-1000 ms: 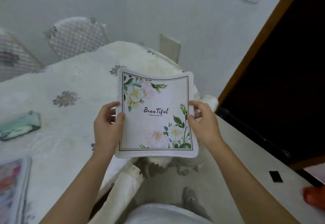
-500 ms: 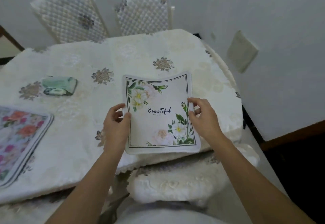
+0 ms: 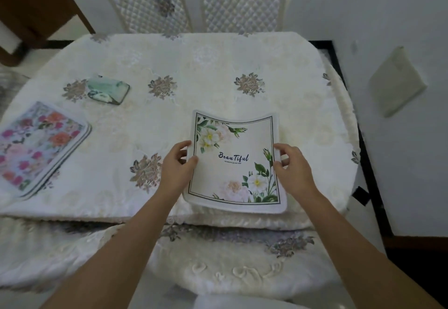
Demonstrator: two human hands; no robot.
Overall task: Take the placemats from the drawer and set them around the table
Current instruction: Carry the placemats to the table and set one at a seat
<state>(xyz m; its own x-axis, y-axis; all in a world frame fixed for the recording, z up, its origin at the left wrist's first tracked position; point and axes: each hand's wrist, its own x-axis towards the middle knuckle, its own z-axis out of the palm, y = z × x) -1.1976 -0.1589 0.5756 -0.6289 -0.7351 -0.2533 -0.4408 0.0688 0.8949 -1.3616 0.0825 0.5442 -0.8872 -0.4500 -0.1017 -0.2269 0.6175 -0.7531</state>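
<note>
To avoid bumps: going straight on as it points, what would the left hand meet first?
Likely nothing near: past the left hand, gripping the placemat, only bare tablecloth shows, then a far chair; depth unclear.

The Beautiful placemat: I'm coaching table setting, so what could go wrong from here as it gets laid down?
1. The white floral placemat is bowed between the left hand and right hand, which pinch its side edges. Released like this, it may not lie flat.
2. Its near edge is close to the table's near edge, so it might overhang and slip toward the chair seat below.
</note>
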